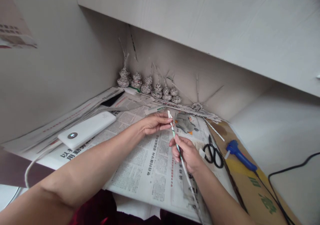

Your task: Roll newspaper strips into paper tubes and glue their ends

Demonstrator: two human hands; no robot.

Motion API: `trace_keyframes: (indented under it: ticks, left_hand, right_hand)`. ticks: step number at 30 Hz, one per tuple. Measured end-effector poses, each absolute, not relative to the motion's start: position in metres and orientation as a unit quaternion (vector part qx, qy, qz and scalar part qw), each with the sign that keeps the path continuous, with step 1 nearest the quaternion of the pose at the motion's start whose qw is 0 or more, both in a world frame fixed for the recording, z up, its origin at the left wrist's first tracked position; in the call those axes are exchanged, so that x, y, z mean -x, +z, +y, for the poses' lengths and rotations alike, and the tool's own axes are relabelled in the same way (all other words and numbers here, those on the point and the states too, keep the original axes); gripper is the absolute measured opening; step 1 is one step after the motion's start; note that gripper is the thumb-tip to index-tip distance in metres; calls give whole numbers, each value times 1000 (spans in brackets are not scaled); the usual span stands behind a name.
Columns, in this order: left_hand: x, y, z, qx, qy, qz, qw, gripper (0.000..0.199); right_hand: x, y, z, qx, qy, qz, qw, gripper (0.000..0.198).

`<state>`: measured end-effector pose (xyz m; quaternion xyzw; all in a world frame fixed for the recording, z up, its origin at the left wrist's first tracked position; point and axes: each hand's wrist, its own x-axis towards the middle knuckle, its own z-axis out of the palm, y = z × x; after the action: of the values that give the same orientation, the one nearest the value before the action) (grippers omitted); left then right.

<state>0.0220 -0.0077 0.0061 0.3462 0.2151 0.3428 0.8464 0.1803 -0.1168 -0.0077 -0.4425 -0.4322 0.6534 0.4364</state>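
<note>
Paper stick point(186, 171): slanting over the newspaper point(135, 171), in both our hands.
Left hand point(155, 123): our fingers pinch it near its upper end.
Right hand point(188, 152): we grip it lower down.
Scissors point(214, 151): near our right hand.

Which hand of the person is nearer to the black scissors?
Right. The right hand is just left of the black scissors; the left hand is farther off, more to the left and farther forward.

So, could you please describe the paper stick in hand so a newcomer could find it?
Over the newspapers, find the left hand and right hand. The thin, slanting paper stick has a green patch; unlike the sticks lying behind, it is held in both.
</note>
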Motion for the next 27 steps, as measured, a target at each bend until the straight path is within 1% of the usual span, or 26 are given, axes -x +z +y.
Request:
trace_keyframes:
  ticks: [5,7,13,15,21,24,27]
  left_hand:
    - [-22,6,-8,-345,351,208,846,11]
    - [-23,5,-8,-343,358,205,844,11]
    - [-24,4,-6,-343,366,218,837,10]
    - [-24,4,-7,-342,367,220,837,10]
    - [-24,3,-8,-341,366,212,839,11]
    - [-24,3,-7,-342,368,209,839,15]
    - [-24,2,-6,-343,367,216,837,15]
  right_hand:
    - [-183,-5,-115,376,731,-367,435,33]
    - [-183,-4,-115,370,743,-355,430,33]
    - [-183,-8,-113,463,652,-404,444,35]
    - [-183,-8,-113,454,657,-399,451,35]
    - [-185,-6,-112,400,724,-355,436,33]
    - [-185,-7,-113,401,722,-355,437,34]
    - [-185,-8,-113,438,683,-382,443,35]
